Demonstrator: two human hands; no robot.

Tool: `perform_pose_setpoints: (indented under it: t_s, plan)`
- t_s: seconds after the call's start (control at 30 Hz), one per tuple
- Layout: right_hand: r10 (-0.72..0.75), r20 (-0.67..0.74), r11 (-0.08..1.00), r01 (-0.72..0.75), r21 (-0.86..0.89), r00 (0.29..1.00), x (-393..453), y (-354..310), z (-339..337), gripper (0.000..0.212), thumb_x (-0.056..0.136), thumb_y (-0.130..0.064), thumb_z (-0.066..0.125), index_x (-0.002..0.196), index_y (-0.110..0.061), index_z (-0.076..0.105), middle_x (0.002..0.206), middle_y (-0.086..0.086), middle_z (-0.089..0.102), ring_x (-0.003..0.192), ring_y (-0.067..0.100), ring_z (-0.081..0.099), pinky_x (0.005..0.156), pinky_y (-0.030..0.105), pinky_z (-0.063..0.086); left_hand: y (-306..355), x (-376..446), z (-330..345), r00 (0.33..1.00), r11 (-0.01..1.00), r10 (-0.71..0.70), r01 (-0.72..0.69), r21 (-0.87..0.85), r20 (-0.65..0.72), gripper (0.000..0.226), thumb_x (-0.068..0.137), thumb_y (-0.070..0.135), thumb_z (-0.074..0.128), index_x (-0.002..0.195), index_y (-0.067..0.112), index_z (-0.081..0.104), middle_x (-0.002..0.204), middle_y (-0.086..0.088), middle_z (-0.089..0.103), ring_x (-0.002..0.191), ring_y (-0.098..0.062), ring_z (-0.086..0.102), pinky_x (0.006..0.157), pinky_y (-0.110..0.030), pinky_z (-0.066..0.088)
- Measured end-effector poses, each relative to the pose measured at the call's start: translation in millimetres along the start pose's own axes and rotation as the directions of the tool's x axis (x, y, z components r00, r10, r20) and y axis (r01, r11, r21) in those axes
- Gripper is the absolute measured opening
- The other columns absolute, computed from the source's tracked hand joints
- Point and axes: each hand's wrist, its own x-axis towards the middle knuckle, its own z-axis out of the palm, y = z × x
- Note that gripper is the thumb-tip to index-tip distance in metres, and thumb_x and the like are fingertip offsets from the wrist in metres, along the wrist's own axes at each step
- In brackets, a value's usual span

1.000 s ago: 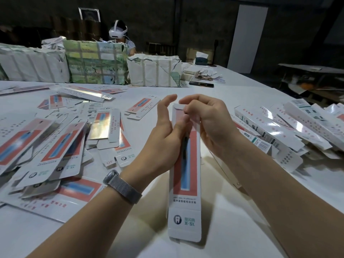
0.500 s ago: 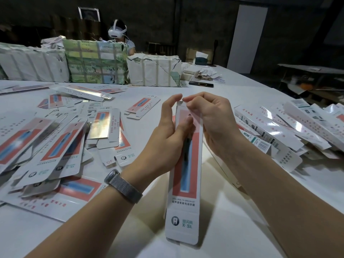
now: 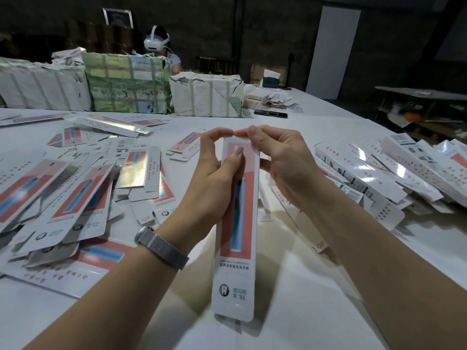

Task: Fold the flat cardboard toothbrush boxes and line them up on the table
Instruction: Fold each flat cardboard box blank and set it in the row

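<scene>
One long white cardboard toothbrush box [image 3: 236, 223] with red-and-blue front panel, held upright above the white table [image 3: 316, 286]. Two hands: left hand [image 3: 214, 173] grips its upper left edge, thumb pressed on the front; right hand [image 3: 283, 160] pinches the top end with curled fingers. Left of this box: one heap of flat boxes [image 3: 63, 198], uncountable. Right of it: one row of folded boxes [image 3: 391, 173], overlapping, uncountable

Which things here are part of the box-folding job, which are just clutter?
Job: box held by left hand and right hand; flat boxes; folded boxes.
Clutter: wrapped bundles; phone; paper scraps.
</scene>
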Motion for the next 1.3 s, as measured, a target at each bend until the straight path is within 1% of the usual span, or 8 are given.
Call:
perform_pose_setpoints:
  t_s: [0.2,0.37,0.47,0.53,0.67,0.83,1.07,1.3]
  plan:
    - [0.036,0.053,0.998,-0.039,0.052,0.998,-2,0,3,0.029,0.103,-0.024,0.048,0.102,-0.006,0.071,0.091,0.011,0.069,0.082,0.020,0.066,0.078,0.035,0.057,0,3,-3,1.000,1.000,0.004,-0.003,0.020,-0.029,0.007,0.106,0.034,0.044,0.108,0.041,0.041,0.070,0.004,0.068,0.063,-0.018,0.068,0.060,-0.030,0.059]
    - [0.087,0.023,0.977,-0.090,0.192,0.996,-3,0,11,0.031,0.103,-0.040,0.043,0.113,-0.026,0.068,0.104,-0.005,0.069,0.085,0.006,0.069,0.077,0.025,0.055,-1,6,-2,0.988,0.995,0.081,-0.073,0.071,-0.127,0.009,0.107,0.032,0.042,0.109,0.036,0.036,0.067,0.010,0.068,0.062,-0.008,0.067,0.060,-0.025,0.055]
    - [-0.038,-0.023,0.941,0.028,-0.338,0.999,-4,-2,10,0.039,0.092,-0.045,0.060,0.128,-0.028,0.061,0.120,-0.004,0.056,0.103,0.010,0.060,0.082,0.023,0.048,1,9,-2,0.975,0.998,0.058,-0.049,0.048,-0.216,0.008,0.107,0.039,0.039,0.114,0.039,0.035,0.082,0.007,0.070,0.066,-0.006,0.067,0.056,-0.024,0.053]
    - [-0.107,0.072,0.684,0.126,-0.718,0.992,-6,-2,11,0.057,0.087,-0.044,0.070,0.138,-0.025,0.055,0.118,-0.003,0.048,0.103,0.011,0.054,0.087,0.026,0.046,3,10,-4,0.971,0.999,-0.010,0.001,-0.041,-0.238,0.015,0.107,0.043,0.034,0.121,0.039,0.037,0.107,-0.003,0.068,0.073,-0.006,0.069,0.059,-0.026,0.055]
    - [-0.056,0.070,0.451,0.088,-0.888,0.996,-6,-9,9,0.070,0.088,-0.050,0.062,0.150,-0.030,0.037,0.117,-0.002,0.044,0.105,0.018,0.055,0.090,0.043,0.054,2,12,-9,0.993,0.935,-0.116,0.100,-0.340,-0.028,0.030,0.103,0.053,0.042,0.132,0.050,0.049,0.127,-0.006,0.067,0.104,-0.020,0.071,0.074,-0.038,0.059]
    - [-0.138,-0.102,0.373,-0.044,-0.927,0.985,-4,-46,-50,0.064,0.087,-0.051,0.062,0.146,-0.032,0.046,0.117,-0.002,0.052,0.102,0.017,0.055,0.084,0.036,0.053,0,17,-8,1.000,0.995,0.000,0.001,-0.099,0.003,0.040,0.075,0.071,0.057,0.114,0.074,0.048,0.128,0.003,0.065,0.111,-0.023,0.067,0.085,-0.051,0.054]
    - [-0.012,-0.500,0.100,-0.497,-0.862,0.866,-25,-64,-190,0.040,0.084,-0.042,0.062,0.123,-0.030,0.064,0.122,-0.001,0.065,0.105,0.023,0.060,0.081,0.034,0.052,-10,24,-16,0.998,0.986,-0.053,0.054,0.156,-0.015,0.023,0.100,0.034,0.049,0.098,0.050,0.065,0.101,0.004,0.072,0.104,-0.021,0.064,0.080,-0.044,0.048]
    - [0.022,-0.603,-0.099,-0.599,-0.795,0.797,-38,-15,-253,0.034,0.090,-0.048,0.061,0.118,-0.030,0.067,0.128,0.005,0.047,0.123,0.033,0.038,0.093,0.044,0.043,-38,50,-30,0.970,0.847,-0.194,0.239,0.475,-0.143,0.019,0.101,0.004,0.050,0.113,0.016,0.056,0.119,-0.021,0.057,0.115,-0.040,0.052,0.097,-0.057,0.042]
